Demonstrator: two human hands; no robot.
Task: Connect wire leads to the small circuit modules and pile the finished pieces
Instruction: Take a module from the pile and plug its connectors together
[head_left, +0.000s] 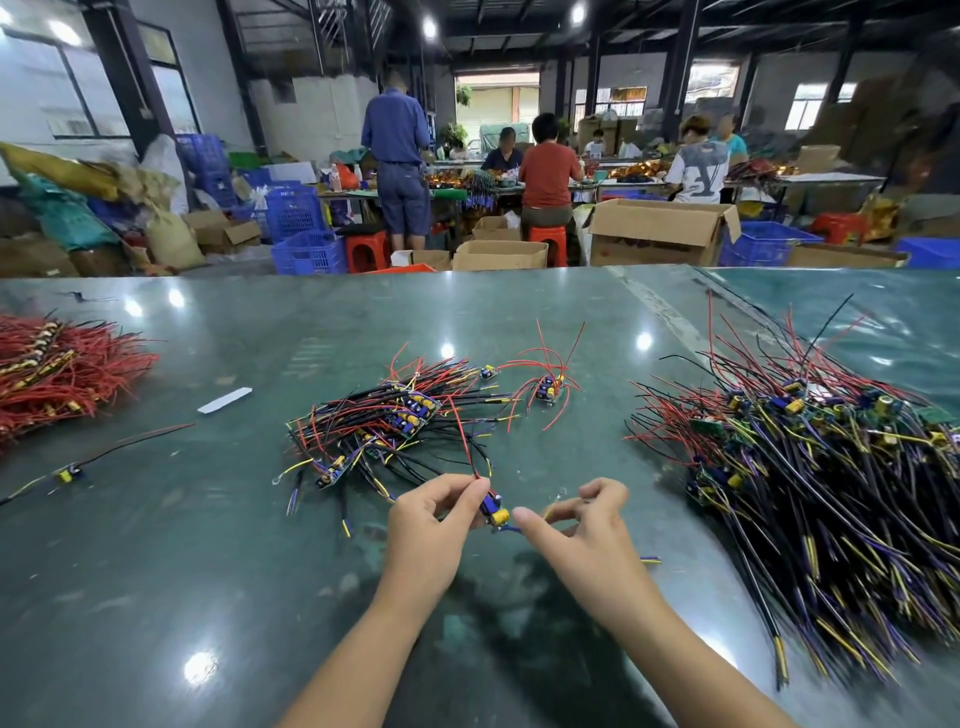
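The left hand (431, 525) is pinching a small circuit module (493, 512) between thumb and fingertips, just above the green table (208, 571). A red lead (465, 441) is rising from the module. The right hand (576, 525) is pinching a thin yellow wire (551, 508) just beside the module. A central pile (395, 421) is lying beyond the hands; a larger pile (810, 467) is lying to the right.
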